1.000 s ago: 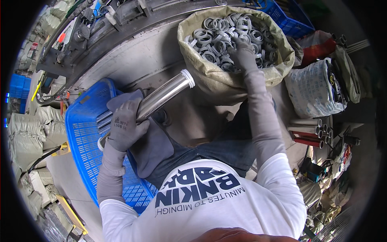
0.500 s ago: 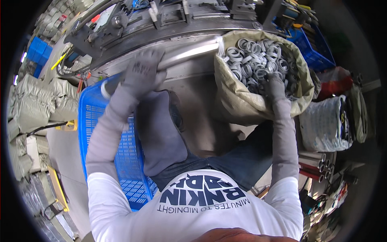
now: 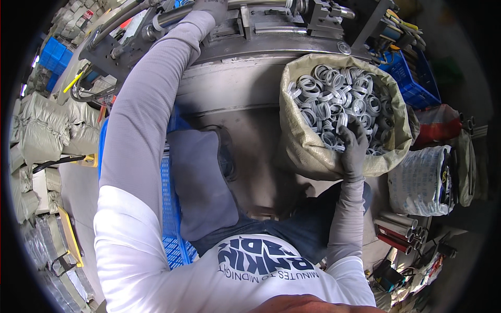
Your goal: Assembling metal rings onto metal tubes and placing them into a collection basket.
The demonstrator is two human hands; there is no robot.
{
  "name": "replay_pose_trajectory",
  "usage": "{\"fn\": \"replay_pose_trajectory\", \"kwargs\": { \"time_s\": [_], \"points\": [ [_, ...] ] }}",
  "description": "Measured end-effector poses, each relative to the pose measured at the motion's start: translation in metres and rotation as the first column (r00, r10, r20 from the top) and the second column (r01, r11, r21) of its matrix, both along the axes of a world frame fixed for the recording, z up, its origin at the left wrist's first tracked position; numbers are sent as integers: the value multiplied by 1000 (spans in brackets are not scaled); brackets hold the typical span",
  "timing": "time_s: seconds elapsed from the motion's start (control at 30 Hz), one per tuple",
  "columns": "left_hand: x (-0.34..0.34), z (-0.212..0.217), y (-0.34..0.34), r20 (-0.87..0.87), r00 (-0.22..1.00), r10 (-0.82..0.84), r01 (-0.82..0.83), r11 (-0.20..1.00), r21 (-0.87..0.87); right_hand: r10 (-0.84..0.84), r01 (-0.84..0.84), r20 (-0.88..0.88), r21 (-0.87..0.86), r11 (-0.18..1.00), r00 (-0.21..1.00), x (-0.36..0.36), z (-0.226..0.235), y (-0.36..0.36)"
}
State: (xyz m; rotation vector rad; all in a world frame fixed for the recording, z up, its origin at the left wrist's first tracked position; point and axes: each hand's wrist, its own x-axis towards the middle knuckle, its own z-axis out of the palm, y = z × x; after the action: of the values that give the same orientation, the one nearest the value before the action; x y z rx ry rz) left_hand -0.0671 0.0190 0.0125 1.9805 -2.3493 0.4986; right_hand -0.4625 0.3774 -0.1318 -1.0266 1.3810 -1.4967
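At the bottom of the frame, a white long-sleeved shirt with dark lettering [image 3: 250, 271] is being worn by the person, with grey sleeves running up both forearms. Just left of centre, a blue perforated plastic crate [image 3: 169, 208] is being partly covered by a grey-clad leg.

At centre right, the right hand [image 3: 355, 143], in a dark grey knit glove, is being pressed down into a heap of pale grey plastic rings [image 3: 334, 99]. Its grip is being curled among the rings, but whether any ring is being clamped cannot be told. The rings are being held in an open tan woven sack [image 3: 308, 151], which is standing in the upper right of the frame, against the grey machine body [image 3: 235, 83].

Further right, a white woven sack [image 3: 417, 180] and a bundle of red and grey tubes [image 3: 399, 229] are lying beside it.

At the top edge, the left hand [image 3: 209, 6] is being stretched up to a shiny metal tube [image 3: 261, 4] on the machine; the hand is being cut off by the frame, so its grip cannot be told. At far left, stacked pale sacks [image 3: 36, 125] are lying.
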Motion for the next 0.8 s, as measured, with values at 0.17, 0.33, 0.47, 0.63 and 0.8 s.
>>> {"fn": "replay_pose_trajectory", "kwargs": {
  "time_s": [0.17, 0.33, 0.47, 0.63, 0.8],
  "points": [
    [-3, -21, 29, 140, 976, -170, 169, 985, 21, 41, -38, 124, -31, 999, 991, 19, 28, 1],
    [23, -42, 146, -2, 833, -553, 446, 674, -589, 142, -125, 217, -91, 988, 966, 10, 21, 3],
    [110, -88, 287, -382, 766, -517, 280, 804, -525, 103, -98, 30, -120, 988, 994, 10, 8, -2],
    [227, -197, 435, -631, 770, 99, -231, 964, -131, -91, -260, -738, -346, 902, 668, 10, 2, -8],
    [258, -270, 533, -673, 660, 335, -347, 930, 123, -1, -173, -699, -178, 969, 716, 25, 13, -2]
  ]
}}
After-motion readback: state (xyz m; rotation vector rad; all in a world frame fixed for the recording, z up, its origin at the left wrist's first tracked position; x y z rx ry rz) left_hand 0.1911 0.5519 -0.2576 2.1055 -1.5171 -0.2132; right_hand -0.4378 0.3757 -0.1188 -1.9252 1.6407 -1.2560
